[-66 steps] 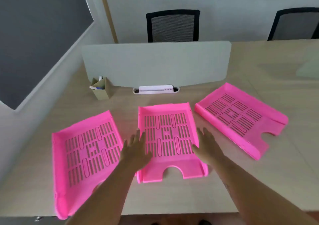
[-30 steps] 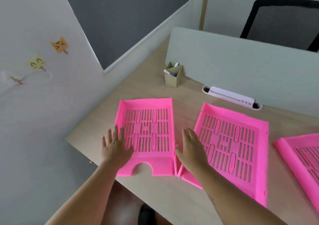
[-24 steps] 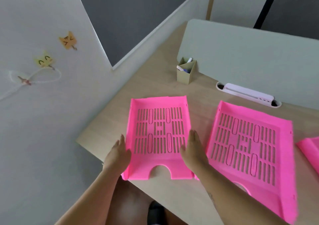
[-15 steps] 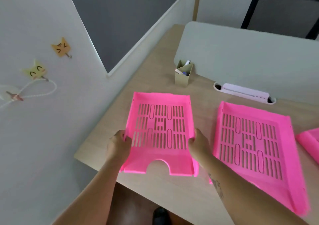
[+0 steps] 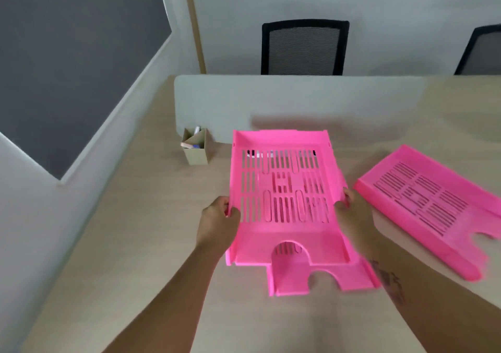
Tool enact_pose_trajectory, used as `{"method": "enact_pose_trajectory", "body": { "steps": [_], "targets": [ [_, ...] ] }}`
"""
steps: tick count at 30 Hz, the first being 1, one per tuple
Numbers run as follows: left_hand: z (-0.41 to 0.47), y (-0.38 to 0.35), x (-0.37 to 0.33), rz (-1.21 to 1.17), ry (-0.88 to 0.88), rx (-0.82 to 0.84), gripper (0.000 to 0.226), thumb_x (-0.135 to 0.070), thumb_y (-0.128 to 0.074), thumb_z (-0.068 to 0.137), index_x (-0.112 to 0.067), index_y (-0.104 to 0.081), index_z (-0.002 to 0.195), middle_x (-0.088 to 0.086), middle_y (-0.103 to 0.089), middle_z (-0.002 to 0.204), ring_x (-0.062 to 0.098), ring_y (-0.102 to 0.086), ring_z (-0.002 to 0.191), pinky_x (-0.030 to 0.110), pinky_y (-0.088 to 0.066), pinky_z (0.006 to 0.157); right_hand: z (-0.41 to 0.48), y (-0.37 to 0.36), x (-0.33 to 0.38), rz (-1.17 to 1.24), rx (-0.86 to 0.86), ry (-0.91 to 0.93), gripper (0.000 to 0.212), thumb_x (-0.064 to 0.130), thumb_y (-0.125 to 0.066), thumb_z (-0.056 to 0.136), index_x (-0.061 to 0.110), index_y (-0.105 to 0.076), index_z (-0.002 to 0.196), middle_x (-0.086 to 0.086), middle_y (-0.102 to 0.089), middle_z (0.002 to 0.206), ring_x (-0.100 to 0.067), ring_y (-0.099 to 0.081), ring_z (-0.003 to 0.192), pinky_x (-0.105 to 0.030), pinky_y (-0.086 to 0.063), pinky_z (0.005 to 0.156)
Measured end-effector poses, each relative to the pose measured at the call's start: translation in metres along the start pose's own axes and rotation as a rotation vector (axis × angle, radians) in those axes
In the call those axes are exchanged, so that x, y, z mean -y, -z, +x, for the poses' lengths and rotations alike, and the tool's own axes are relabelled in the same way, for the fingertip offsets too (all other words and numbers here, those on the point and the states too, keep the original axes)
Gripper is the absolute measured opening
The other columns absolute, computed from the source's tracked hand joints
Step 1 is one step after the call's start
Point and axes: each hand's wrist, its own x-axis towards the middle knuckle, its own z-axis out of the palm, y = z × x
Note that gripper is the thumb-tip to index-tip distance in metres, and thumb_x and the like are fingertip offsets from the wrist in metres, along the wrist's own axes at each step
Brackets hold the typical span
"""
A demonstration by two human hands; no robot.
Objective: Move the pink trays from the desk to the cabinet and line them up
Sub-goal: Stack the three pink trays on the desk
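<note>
- Head view: pale walls with a dark grey panel on the left frame a light wood worktop (image 5: 130, 244); a low grey divider (image 5: 271, 103) stands across it, and two black mesh chairs (image 5: 303, 49) sit behind that.
- Beside the divider's left end stands a small cardboard pen holder (image 5: 195, 146).
- Centre of the view, a person holds a pink tray (image 5: 284, 190) by its two long sides. Left hand (image 5: 218, 225) is clenched on the left edge, thumb over the rim; right hand (image 5: 352, 217) grips the right edge the same way.
- Under the held tray lies a second pink tray (image 5: 298, 279), its notched front sticking out toward the person. Whether the two touch or the upper one hovers just above, I cannot tell.
- To the right, a third pink tray (image 5: 425, 209) lies flat on the worktop, angled and apart from the others.
- No cabinet is in view.
- My reading: this is the gathering step, one tray going onto another so they can be carried together. Next, the upper tray needs squaring over the lower, then the third collected before turning toward the cabinet.
</note>
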Motion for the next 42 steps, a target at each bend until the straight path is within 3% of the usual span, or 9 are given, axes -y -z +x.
{"method": "enact_pose_trajectory", "body": {
  "steps": [5, 9, 11, 15, 18, 25, 29, 34, 42],
  "targets": [
    [-0.015, -0.058, -0.023, 0.024, 0.040, 0.086, 0.017, -0.016, -0.050, 0.091, -0.028, -0.056, 0.080, -0.008, -0.063, 0.073, 0.007, -0.059, 0.058, 0.014, -0.042, 0.040, 0.016, 0.041, -0.043, -0.014, 0.033, -0.025, 0.042, -0.007, -0.043, 0.092, 0.002, -0.057, 0.130, 0.004, -0.059, 0.074, -0.008, -0.056, 0.057, -0.011, -0.039, 0.035],
    [-0.036, -0.088, -0.016, 0.018, 0.148, 0.117, 0.016, -0.015, -0.048, 0.093, -0.020, -0.063, 0.096, -0.006, -0.069, 0.084, 0.008, -0.067, 0.068, 0.019, -0.052, 0.049, 0.022, 0.046, -0.076, -0.009, 0.162, -0.063, 0.028, 0.002, -0.043, 0.099, 0.002, -0.058, 0.122, -0.008, -0.067, 0.086, -0.020, -0.068, 0.070, -0.035, -0.059, 0.055],
    [-0.047, -0.096, -0.014, -0.016, 0.196, 0.056, 0.021, -0.014, -0.047, 0.093, -0.022, -0.062, 0.105, -0.008, -0.069, 0.090, 0.005, -0.067, 0.072, 0.016, -0.052, 0.048, 0.024, 0.042, -0.087, -0.051, 0.192, -0.064, 0.029, 0.004, -0.039, 0.100, 0.005, -0.055, 0.123, -0.006, -0.067, 0.088, -0.016, -0.066, 0.067, -0.026, -0.053, 0.049],
    [-0.055, -0.102, -0.012, -0.062, 0.259, -0.018, 0.023, -0.021, -0.043, 0.097, -0.024, -0.059, 0.112, -0.001, -0.071, 0.095, 0.017, -0.069, 0.079, 0.036, -0.060, 0.062, 0.030, 0.039, -0.096, -0.035, 0.277, -0.045, 0.035, 0.006, -0.037, 0.100, 0.012, -0.049, 0.132, 0.000, -0.064, 0.085, -0.011, -0.061, 0.061, -0.014, -0.041, 0.038],
    [-0.060, -0.105, -0.011, -0.148, 0.361, 0.034, 0.026, -0.031, -0.038, 0.102, -0.024, -0.064, 0.100, 0.005, -0.073, 0.091, 0.026, -0.071, 0.084, 0.049, -0.062, 0.074, 0.031, 0.037, -0.106, -0.046, 0.337, -0.094, 0.038, 0.005, -0.038, 0.099, 0.009, -0.046, 0.136, -0.010, -0.063, 0.090, -0.018, -0.059, 0.063, -0.030, -0.050, 0.044],
    [-0.058, -0.098, -0.018, -0.261, 0.477, 0.095, 0.039, -0.035, -0.039, 0.104, -0.012, -0.070, 0.102, 0.017, -0.074, 0.097, 0.033, -0.070, 0.089, 0.049, -0.059, 0.083, 0.029, 0.033, -0.112, 0.023, 0.388, -0.189, 0.035, 0.012, -0.040, 0.101, 0.010, -0.047, 0.135, -0.008, -0.058, 0.081, -0.021, -0.056, 0.064, -0.034, -0.049, 0.056],
    [-0.072, -0.097, -0.016, -0.411, 0.475, 0.139, 0.027, -0.025, -0.048, 0.101, -0.020, -0.062, 0.124, 0.005, -0.072, 0.107, 0.025, -0.068, 0.095, 0.035, -0.056, 0.071, 0.012, 0.042, -0.115, 0.078, 0.397, -0.215, 0.045, 0.024, -0.053, 0.099, 0.019, -0.042, 0.142, -0.001, -0.062, 0.088, -0.014, -0.064, 0.067, -0.022, -0.048, 0.040],
    [-0.106, -0.104, 0.009, -0.470, 0.404, 0.165, 0.031, -0.011, -0.048, 0.098, -0.025, -0.060, 0.123, 0.002, -0.074, 0.103, 0.018, -0.069, 0.094, 0.015, -0.055, 0.059, -0.031, 0.048, -0.150, 0.247, 0.368, -0.315, 0.054, 0.014, -0.058, 0.094, 0.024, -0.045, 0.146, 0.000, -0.069, 0.105, -0.016, -0.069, 0.090, -0.021, -0.056, 0.056],
    [-0.074, -0.087, 0.036, -0.344, 0.335, 0.154, 0.041, -0.007, -0.044, 0.093, -0.014, -0.060, 0.130, 0.005, -0.071, 0.098, 0.025, -0.066, 0.095, 0.027, -0.052, 0.067, -0.039, 0.005, -0.135, 0.368, 0.238, -0.294, 0.050, 0.013, -0.057, 0.096, 0.014, -0.046, 0.145, 0.005, -0.068, 0.092, -0.005, -0.066, 0.076, -0.009, -0.051, 0.046]
  ]
}}
